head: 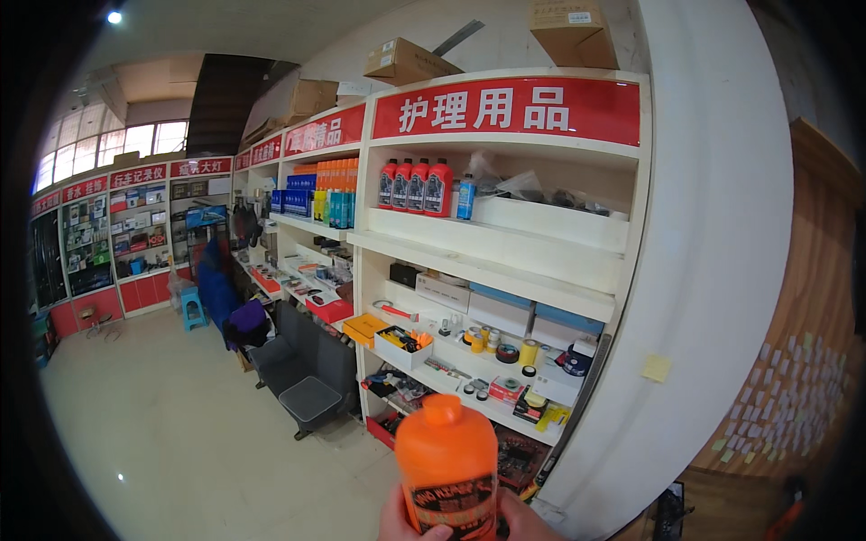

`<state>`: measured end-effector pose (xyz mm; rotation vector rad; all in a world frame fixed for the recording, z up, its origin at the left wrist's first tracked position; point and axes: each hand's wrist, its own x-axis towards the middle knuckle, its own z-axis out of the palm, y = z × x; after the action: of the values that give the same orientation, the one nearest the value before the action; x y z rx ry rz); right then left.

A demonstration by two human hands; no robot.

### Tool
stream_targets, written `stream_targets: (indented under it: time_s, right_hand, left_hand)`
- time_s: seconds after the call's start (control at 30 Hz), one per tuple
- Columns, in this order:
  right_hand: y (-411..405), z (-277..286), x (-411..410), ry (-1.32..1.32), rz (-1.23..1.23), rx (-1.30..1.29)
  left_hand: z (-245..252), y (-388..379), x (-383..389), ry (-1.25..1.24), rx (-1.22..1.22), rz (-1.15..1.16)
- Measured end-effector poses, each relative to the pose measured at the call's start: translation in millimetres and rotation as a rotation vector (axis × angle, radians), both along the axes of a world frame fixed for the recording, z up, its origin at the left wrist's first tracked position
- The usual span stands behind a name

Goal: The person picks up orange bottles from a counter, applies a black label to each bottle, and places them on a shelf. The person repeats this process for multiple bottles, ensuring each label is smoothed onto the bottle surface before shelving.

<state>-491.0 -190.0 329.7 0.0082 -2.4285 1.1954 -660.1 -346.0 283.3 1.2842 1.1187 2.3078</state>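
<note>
An orange plastic bottle (446, 443) with an orange cap and a black printed label stands nearly upright at the bottom middle of the view. Around its lower left side wraps my left hand (398, 517), the thumb lying on the label. My right hand (524, 519) grips the lower right side. Most of both hands and the bottle's base fall below the picture's edge. Beyond the bottle rises a white shelf unit (494, 233) with a red sign board. On its upper shelf, several red bottles (414, 186) stand in a row beside a blue can (465, 197).
Rolls of tape (528, 352), a white box of tools (404, 348) and small packages fill the lower shelves. A grey seat (308, 379) stands left of the unit, with a blue plastic stool (193, 309) farther back. The white pillar (703, 223) bounds the right side.
</note>
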Motion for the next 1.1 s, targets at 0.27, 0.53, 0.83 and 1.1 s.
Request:
stream_targets:
  time_s: [0.27, 0.53, 0.83, 1.1]
  right_hand:
    - [58, 33, -136, 0.035, 0.007, -0.029]
    - [162, 73, -245, 0.235, 0.126, -0.027]
    - [293, 131, -343, 0.311, -0.033, 0.055]
    - [395, 239, -429, 0.522, -0.218, 0.012]
  left_hand:
    - [37, 61, -137, 0.059, 0.029, -0.070]
    - [76, 159, -245, 0.291, 0.032, -0.134]
    - [154, 315, -360, 0.365, 0.119, -0.199]
    - [281, 449, -454, 0.634, 0.181, -0.180]
